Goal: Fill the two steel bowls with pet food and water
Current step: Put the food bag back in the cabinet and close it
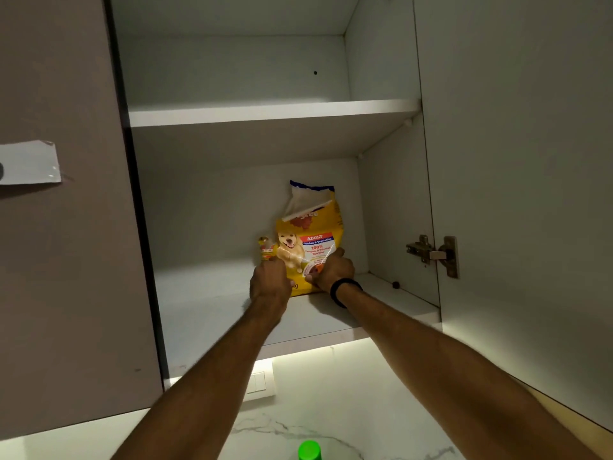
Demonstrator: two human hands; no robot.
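Left hand (269, 281) and right hand (331, 270) clasp the upright yellow plastic dog-food bag (308, 242) from both sides — fingers wrapped on it, steadying its floppy bulk on the white cupboard shelf (205, 293).

Dog food bags I count: one (306, 242)
Hands on it: two, left hand (269, 283) and right hand (331, 269)
Shelves: two, upper shelf (272, 113), lower shelf (212, 303)
Door hinges: one (434, 255)
Green caps: one (309, 450)
Wall switches: one (260, 383)

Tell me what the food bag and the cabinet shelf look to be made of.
Food bag: glossy printed plastic film, probably; it shows glare streaks and crumples at the folded top. Cabinet shelf: smooth matte white laminated board, judging by its flat, square front edge.
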